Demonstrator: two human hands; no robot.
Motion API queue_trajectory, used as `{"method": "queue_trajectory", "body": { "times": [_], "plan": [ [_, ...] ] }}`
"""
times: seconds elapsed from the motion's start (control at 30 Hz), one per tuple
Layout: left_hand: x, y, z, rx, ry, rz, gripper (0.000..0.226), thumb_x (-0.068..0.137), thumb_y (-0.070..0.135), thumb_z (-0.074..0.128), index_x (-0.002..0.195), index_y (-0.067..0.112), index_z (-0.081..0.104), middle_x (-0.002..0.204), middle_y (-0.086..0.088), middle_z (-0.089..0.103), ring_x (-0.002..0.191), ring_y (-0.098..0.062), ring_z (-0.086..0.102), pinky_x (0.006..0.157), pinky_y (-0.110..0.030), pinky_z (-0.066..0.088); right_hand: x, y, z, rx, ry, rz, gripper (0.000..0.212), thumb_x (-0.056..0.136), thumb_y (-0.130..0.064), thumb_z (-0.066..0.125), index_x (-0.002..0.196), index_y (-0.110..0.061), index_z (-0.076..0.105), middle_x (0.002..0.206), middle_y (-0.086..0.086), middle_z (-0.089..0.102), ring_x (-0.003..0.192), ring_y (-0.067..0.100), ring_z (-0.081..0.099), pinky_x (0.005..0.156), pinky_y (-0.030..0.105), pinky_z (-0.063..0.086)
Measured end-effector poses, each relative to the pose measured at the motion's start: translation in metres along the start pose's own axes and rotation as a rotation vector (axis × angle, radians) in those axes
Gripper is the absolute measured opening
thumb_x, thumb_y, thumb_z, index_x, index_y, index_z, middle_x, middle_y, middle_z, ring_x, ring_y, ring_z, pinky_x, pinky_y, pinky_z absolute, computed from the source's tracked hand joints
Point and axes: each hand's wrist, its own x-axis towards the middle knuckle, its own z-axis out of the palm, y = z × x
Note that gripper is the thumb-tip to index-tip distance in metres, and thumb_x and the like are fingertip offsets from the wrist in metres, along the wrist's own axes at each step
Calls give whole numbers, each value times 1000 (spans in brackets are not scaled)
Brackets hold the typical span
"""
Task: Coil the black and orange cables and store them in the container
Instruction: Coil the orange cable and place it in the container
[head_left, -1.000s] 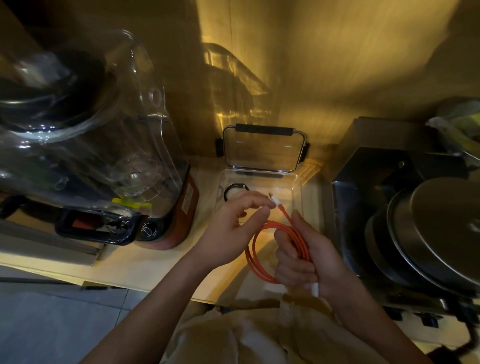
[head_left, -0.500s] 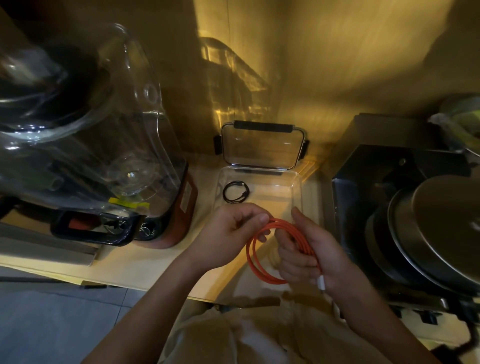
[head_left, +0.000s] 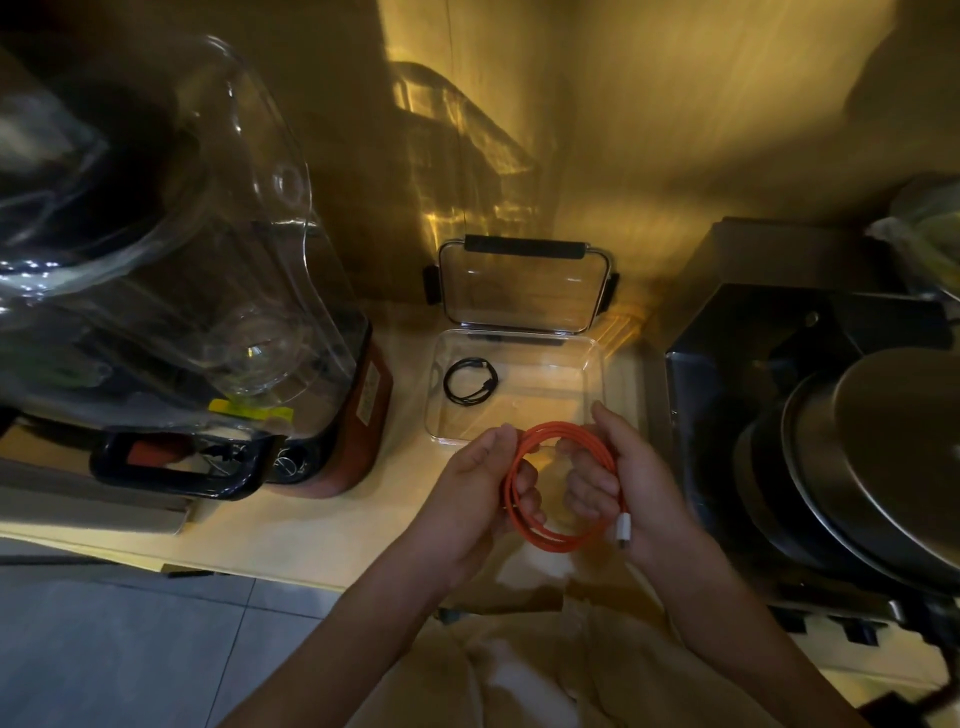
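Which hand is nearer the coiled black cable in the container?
Left. The left hand is just below the black cable, outside the container front wall; the right hand sits farther right.

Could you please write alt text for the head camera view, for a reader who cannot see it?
Two hands hold a coiled orange cable above a countertop, the left hand and right hand gripping opposite sides. Just beyond, an open clear container holds a coiled black cable, with a blender to its left.

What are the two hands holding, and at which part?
The coiled orange cable: left hand grips its left side, right hand its right side.
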Motion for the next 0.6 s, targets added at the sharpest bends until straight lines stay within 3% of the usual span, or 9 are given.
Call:
{"method": "queue_trajectory", "body": {
  "times": [0.1,0.2,0.37,0.5,0.6],
  "plan": [
    [5,-7,3,-288,31,-95,26,105,32,42,96,11,54,61,-3,46,50,-14,47,56,-30,51,4,0,1,53,118,-20,33,101,-37,46,101,-8,61,45,-3,34,33,9,29,37,22,26],
    [10,-8,1,-427,84,-120,25,104,28,42,100,10,58,63,-4,51,52,-13,49,58,-29,54,10,1,2,125,167,-75,23,101,-29,47,109,-9,56,51,-2,38,35,8,30,38,21,26],
    [18,-8,-1,-467,120,-120,23,103,21,47,107,12,67,72,-5,61,60,-15,61,67,-32,60,19,2,2,225,150,-142,18,103,-23,44,113,-12,53,63,2,47,42,8,35,43,21,30],
    [24,-6,-3,-403,109,-115,27,101,22,52,95,22,79,78,-1,67,68,-12,65,68,-32,60,26,1,2,249,97,-195,20,103,-22,40,113,-10,54,71,3,50,50,9,40,49,21,35],
    [29,-1,-6,-315,85,-84,20,100,24,55,101,24,75,84,2,67,76,-10,65,74,-32,58,32,1,-1,199,68,-235,25,103,-20,39,117,-8,55,76,4,54,57,11,43,56,26,36]
  ]
}}
